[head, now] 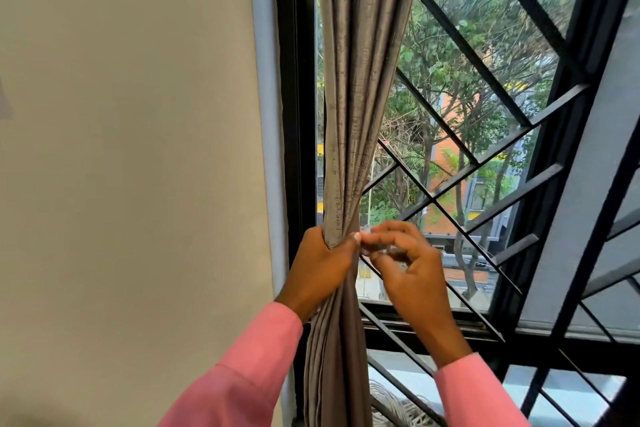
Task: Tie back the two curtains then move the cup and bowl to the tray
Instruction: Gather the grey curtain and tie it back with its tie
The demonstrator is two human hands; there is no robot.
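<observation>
Still gathering: a curtain bunched in one fist, the tie not yet around it

Clearly the weak point is the left hand. It is clenched around the grey curtain, squeezing the folds into a narrow waist, and everything above and below that fist fans out again. Should the grip loosen while the other hand works, the pleats would likely slide apart and the bundle would have to be gathered afresh. The cloth looks smooth and fairly heavy, so a slip seems a fair worry.

A second risk sits with the right hand. Its fingers are curled and pinched close together just beside the left thumb, at the right edge of the bunched cloth. Something small and pale shows between the fingertips, perhaps the end of a tie or a clip, but it is too blurred to name. If that piece is dropped, it could fall toward the window sill or down behind the curtain, out of easy reach. If it is fastened while only some of the folds are caught, the rest may sag loose.

As for position, the curtain hangs against the dark window frame, close to the wall, with the metal grille to its right. The left fingers wrap fully around it from the left side; the right fingertips touch or nearly touch its right edge at the same height. No second curtain, cup, bowl or tray is in view, so most of the task appears to remain.
</observation>
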